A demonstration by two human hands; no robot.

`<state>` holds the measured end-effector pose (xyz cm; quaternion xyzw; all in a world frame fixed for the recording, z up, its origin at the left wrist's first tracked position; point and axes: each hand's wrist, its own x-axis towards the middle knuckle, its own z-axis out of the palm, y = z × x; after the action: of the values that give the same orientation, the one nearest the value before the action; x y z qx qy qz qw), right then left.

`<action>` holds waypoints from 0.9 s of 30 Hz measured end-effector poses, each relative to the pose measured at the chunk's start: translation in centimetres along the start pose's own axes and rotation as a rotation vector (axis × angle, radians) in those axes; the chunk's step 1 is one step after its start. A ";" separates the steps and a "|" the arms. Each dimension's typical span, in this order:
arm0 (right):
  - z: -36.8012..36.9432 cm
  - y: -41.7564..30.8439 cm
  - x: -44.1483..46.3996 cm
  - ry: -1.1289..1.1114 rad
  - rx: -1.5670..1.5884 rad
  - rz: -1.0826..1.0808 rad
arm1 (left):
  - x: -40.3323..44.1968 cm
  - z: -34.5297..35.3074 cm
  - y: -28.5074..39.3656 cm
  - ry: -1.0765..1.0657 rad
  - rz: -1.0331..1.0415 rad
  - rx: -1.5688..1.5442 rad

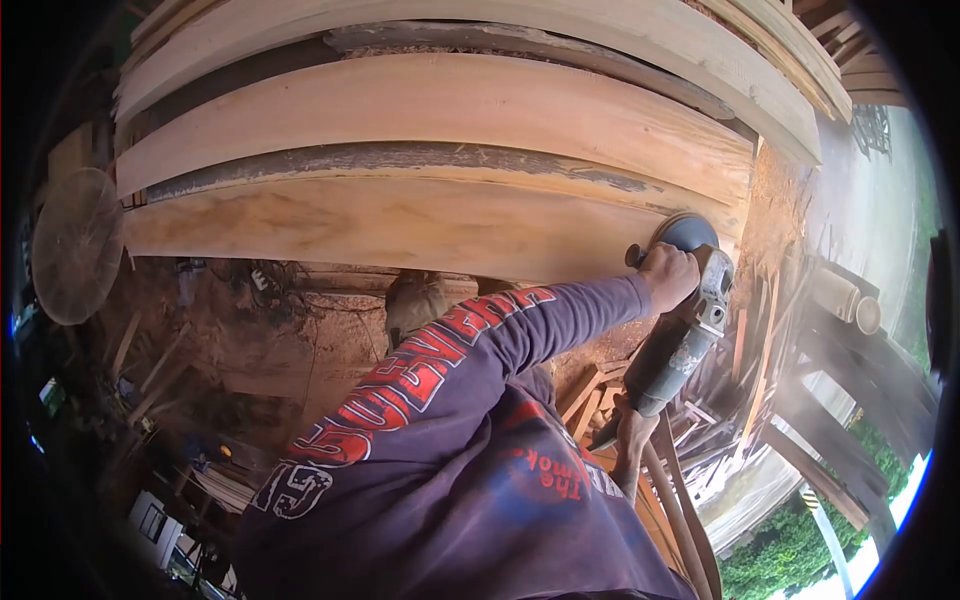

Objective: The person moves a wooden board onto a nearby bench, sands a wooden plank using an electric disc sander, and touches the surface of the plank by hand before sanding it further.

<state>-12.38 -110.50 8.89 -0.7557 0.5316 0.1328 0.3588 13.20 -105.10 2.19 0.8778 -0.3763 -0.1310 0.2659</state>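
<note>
An angle grinder [662, 362] with a round sanding disc [688, 230] is held near the right end of a long pale board [400, 222]. The disc rests on or just over the board's surface; I cannot tell which. My left hand [672, 277] is closed around the front side handle, whose dark knob [634, 256] shows beside it. At the tool's rear end my right hand [632, 440] is wrapped round the grip, its fingers partly hidden. Brown, smoky patches mark the board's left half.
Another wide board [430, 105] lies beyond, with a dark, rough-edged timber [420, 157] between them. More planks [600, 30] are stacked behind. Wood scraps [590, 400] and sawdust cover the ground. A round fan-like guard [78, 246] stands at left. Long timbers [815, 470] lie at right.
</note>
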 end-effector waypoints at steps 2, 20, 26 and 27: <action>1.7 1.3 -1.2 -0.083 0.053 0.004 | -4.3 -1.2 -2.9 0.004 -0.064 -0.012; 33.9 -12.7 -27.1 -0.485 -0.380 -0.666 | -55.2 -22.2 -34.7 0.162 -0.823 -0.165; 42.9 -23.2 -36.4 -0.690 -0.406 -0.814 | -66.7 -26.9 -43.2 0.288 -1.098 -0.186; 44.1 -23.5 -36.7 -0.670 -0.407 -0.803 | -67.8 -27.7 -44.1 0.267 -1.157 -0.173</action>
<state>2.03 -50.20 8.49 -0.8693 0.0227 0.3183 0.3774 4.89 -20.07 2.12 0.9242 0.2115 -0.1734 0.2667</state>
